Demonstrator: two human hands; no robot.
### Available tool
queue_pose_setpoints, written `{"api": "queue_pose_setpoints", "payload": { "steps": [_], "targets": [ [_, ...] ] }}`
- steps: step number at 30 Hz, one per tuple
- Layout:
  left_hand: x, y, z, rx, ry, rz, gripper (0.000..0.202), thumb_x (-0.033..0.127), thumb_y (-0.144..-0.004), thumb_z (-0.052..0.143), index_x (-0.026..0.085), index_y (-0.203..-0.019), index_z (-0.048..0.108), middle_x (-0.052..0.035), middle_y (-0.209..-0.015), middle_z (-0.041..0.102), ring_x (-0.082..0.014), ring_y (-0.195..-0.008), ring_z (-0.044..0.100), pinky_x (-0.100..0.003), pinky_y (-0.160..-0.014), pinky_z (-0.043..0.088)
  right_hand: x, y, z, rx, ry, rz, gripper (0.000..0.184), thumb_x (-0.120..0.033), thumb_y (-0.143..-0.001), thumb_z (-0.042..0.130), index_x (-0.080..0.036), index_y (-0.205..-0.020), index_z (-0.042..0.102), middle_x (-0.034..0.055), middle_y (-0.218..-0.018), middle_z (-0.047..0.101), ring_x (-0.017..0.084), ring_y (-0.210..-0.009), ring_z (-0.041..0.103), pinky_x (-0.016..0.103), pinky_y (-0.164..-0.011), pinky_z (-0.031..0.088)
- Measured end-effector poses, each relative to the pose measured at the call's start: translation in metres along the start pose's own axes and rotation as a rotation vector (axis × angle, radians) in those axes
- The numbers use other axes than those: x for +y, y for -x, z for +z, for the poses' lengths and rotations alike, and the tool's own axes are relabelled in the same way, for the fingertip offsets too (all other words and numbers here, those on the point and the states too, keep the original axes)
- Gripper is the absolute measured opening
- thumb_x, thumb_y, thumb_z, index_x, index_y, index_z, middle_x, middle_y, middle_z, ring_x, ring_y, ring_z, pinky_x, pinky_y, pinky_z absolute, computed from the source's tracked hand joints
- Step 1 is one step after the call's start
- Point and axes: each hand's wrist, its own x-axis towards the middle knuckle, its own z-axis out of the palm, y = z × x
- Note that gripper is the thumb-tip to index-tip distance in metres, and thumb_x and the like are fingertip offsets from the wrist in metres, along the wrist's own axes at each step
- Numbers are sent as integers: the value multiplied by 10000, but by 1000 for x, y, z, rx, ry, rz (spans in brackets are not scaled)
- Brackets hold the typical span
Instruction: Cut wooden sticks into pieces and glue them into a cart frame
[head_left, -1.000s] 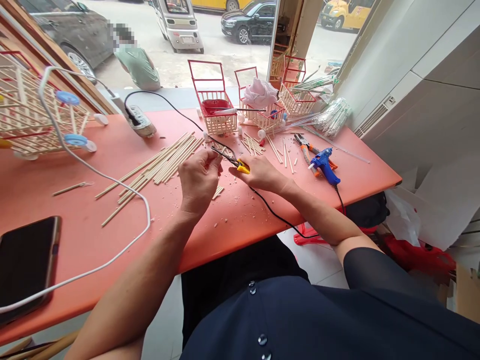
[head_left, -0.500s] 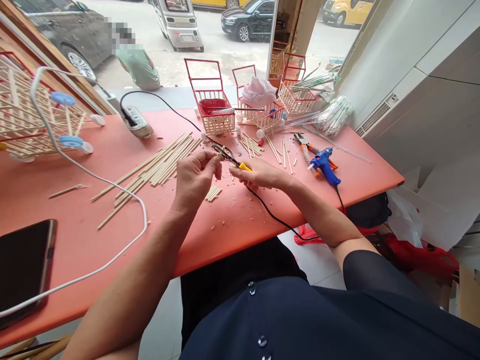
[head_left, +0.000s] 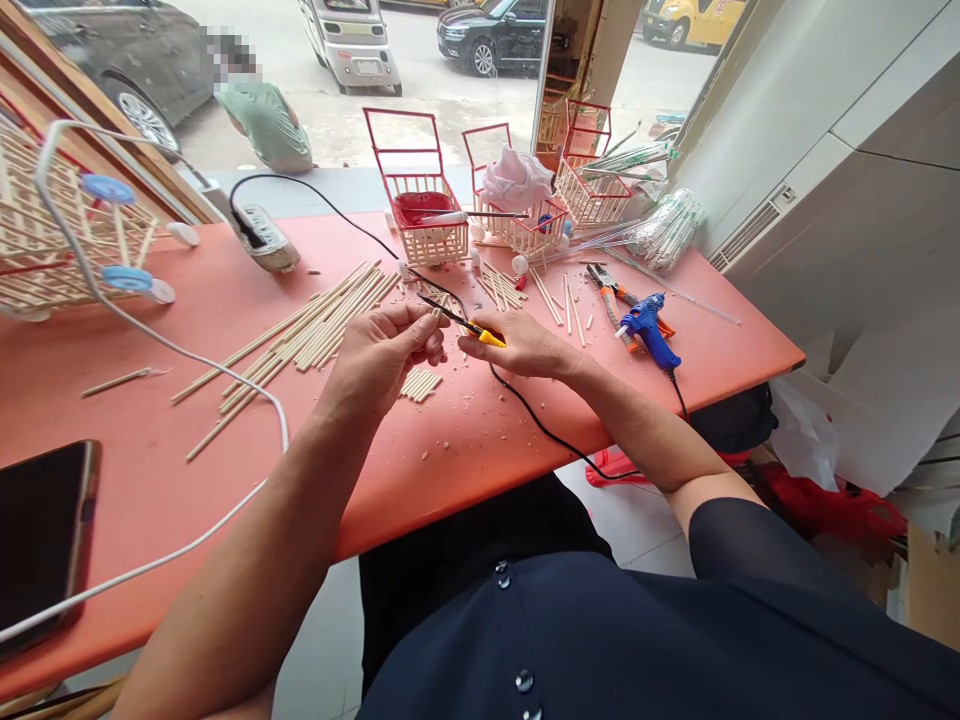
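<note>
My left hand (head_left: 391,350) is closed in a pinch on a short piece of wooden stick (head_left: 437,312), mostly covered by the fingers. My right hand (head_left: 525,345) grips scissors (head_left: 489,338) with yellow handles and dark, narrow blades. The blades point left and lie close together, right at the left fingertips. Below the left hand, a small group of short cut sticks (head_left: 420,385) rests side by side on the red table (head_left: 465,480). Longer wooden sticks (head_left: 330,325) lie in a bundle to the left.
Small stick-built carts (head_left: 427,215) with red handles stand along the back. A blue glue gun (head_left: 651,332) and orange-handled pliers (head_left: 604,285) lie at right. At left are a phone (head_left: 45,530), a white cable (head_left: 277,400) and a power strip (head_left: 264,240). A person (head_left: 262,125) sits outside.
The scissor blades, spread apart earlier, are now nearly together. My left hand has shifted slightly left and down with the stick piece; the right hand stays almost in place.
</note>
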Motion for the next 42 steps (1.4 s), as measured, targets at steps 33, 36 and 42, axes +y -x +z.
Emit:
{"api": "queue_pose_setpoints", "payload": {
  "steps": [33, 36, 42],
  "targets": [
    [-10, 0, 4, 155, -276, 123, 88, 248, -868, 857, 180, -834, 812, -51, -696, 804, -177, -623, 769, -255, -629, 603, -17, 1, 14, 128, 176, 184, 335, -414, -1075, 754, -172, -869, 648, 6, -818, 606, 142, -735, 429, 312, -728, 287],
    [-8, 3, 6, 182, -310, 138, 84, 209, -888, 825, 189, -811, 799, -43, -676, 791, -171, -616, 755, -253, -630, 592, -17, 0, 11, 90, 127, 170, 395, -456, -1078, 740, -191, -829, 588, -11, -813, 581, 138, -754, 456, 311, -734, 278],
    [-1, 6, 12, 195, -295, 125, 130, 153, -883, 771, 200, -764, 746, -28, -641, 759, -157, -574, 706, -263, -628, 593, -9, -1, 3, 4, -8, 132, 521, -640, -1082, 644, -211, -804, 543, -18, -781, 581, 154, -785, 523, 306, -745, 300]
  ]
}}
